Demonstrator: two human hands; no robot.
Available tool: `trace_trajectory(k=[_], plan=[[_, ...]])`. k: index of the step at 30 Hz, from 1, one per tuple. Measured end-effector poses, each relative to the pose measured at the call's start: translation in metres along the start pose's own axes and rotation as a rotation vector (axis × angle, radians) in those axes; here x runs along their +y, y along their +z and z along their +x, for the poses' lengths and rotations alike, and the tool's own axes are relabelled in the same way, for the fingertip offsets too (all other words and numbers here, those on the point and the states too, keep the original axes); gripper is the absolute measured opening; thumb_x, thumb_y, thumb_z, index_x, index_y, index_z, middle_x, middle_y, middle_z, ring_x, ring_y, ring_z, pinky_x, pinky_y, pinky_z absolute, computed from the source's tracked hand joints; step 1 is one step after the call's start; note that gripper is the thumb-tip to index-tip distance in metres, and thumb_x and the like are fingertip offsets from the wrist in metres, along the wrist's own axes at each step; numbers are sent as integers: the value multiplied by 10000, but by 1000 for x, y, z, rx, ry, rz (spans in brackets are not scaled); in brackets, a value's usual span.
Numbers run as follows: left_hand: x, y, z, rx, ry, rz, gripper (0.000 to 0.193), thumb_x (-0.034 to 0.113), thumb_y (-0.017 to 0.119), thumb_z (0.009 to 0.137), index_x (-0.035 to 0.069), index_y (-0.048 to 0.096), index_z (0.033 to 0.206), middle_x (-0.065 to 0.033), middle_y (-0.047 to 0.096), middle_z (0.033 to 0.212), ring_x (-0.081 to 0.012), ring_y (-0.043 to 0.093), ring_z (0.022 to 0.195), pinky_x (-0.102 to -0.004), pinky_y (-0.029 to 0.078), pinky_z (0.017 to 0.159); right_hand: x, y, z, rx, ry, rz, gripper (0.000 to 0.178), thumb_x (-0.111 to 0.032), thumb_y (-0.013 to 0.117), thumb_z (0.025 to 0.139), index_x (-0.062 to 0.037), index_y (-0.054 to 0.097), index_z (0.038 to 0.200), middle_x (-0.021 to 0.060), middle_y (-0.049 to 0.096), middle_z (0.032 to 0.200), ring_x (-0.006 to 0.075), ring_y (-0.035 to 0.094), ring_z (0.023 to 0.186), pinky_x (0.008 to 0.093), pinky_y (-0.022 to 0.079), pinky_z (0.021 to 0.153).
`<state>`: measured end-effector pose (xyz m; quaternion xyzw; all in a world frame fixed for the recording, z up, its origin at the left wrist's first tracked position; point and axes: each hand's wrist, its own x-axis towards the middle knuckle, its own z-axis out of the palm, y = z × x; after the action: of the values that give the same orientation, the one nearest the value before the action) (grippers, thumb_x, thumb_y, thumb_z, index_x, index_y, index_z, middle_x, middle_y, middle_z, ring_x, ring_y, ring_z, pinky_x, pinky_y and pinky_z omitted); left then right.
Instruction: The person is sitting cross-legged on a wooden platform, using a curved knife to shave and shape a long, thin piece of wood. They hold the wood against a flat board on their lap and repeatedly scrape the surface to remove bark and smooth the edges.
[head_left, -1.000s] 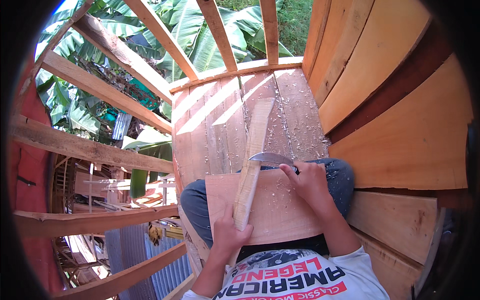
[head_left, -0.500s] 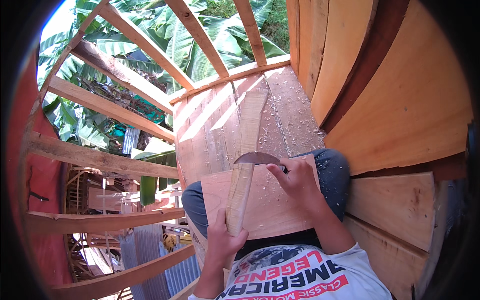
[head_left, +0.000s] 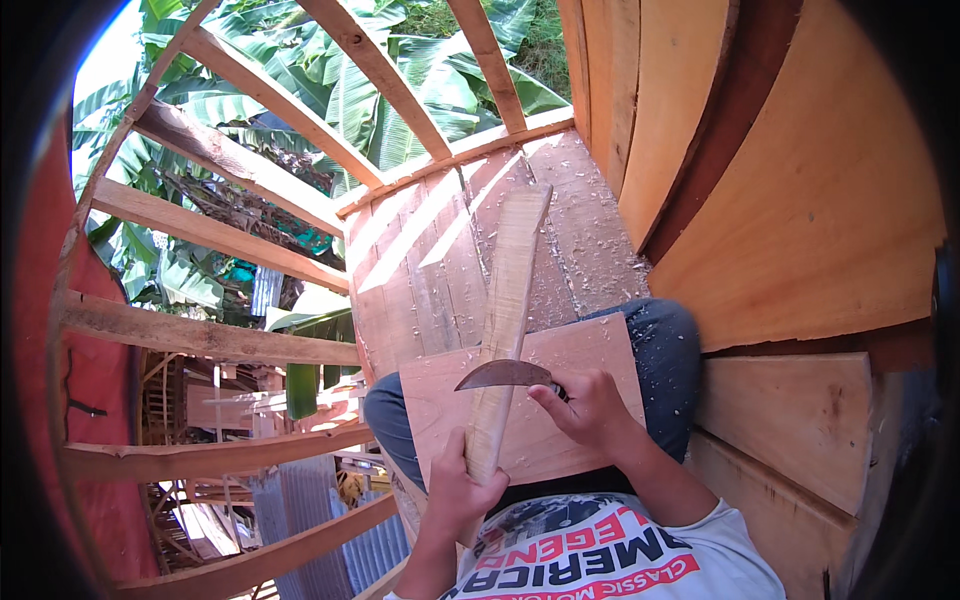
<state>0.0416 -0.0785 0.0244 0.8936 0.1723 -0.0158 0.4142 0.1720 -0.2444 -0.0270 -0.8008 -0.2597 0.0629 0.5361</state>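
My left hand [head_left: 464,493] grips the near end of a long pale strip of wood [head_left: 512,270], which points away from me and leans slightly right at its far end. In my right hand [head_left: 592,410] is the dark handle of a curved knife [head_left: 505,374]. Its sickle-like blade lies across the strip, tip to the left, roughly over the middle of the board. A flat rectangular wooden board [head_left: 590,345] rests across my lap beneath the strip. Most of the knife's handle is hidden by my fingers.
I sit on a plank floor [head_left: 410,320] strewn with wood shavings [head_left: 590,225]. Wooden slats [head_left: 220,335] form an open railing along the left and far sides, with banana leaves [head_left: 430,90] beyond. An orange-brown wooden wall [head_left: 820,220] rises at the right.
The knife has moved nearer to me along the strip. The strip's far end has swung a little to the right, while my left hand keeps its grip.
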Motion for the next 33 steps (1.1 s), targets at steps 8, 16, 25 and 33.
trace_trajectory(k=[8, 16, 25, 33], plan=[[-10, 8, 12, 39, 90, -100, 402, 108, 690, 631, -13, 515, 973, -168, 580, 665, -267, 636, 596, -343, 494, 563, -19, 3, 11, 32, -75, 19, 363, -398, 609, 903, -43, 682, 896, 149, 571, 565, 329, 615, 542, 403, 452, 473], [-39, 2, -3, 168, 60, 56, 408, 138, 727, 636, -6, 523, 958, -161, 603, 621, -322, 649, 551, -362, 505, 503, -7, -23, 51, 130, 196, -81, 379, -392, 621, 896, -22, 646, 815, 150, 566, 557, 345, 605, 532, 411, 442, 471], [-56, 2, 14, 15, -11, 108, 463, 249, 722, 636, 8, 551, 993, -177, 613, 614, -337, 651, 568, -414, 512, 517, 0, 3, 38, -190, 207, -396, 488, -523, 622, 844, -55, 650, 707, 166, 597, 588, 357, 623, 577, 443, 481, 520], [-59, -1, 28, -92, -6, 150, 529, 297, 729, 633, 29, 541, 1049, -151, 600, 580, -334, 635, 533, -420, 496, 495, 20, -14, 65, -64, 197, -715, 532, -541, 617, 840, -33, 610, 681, 184, 579, 593, 360, 622, 627, 447, 466, 532]])
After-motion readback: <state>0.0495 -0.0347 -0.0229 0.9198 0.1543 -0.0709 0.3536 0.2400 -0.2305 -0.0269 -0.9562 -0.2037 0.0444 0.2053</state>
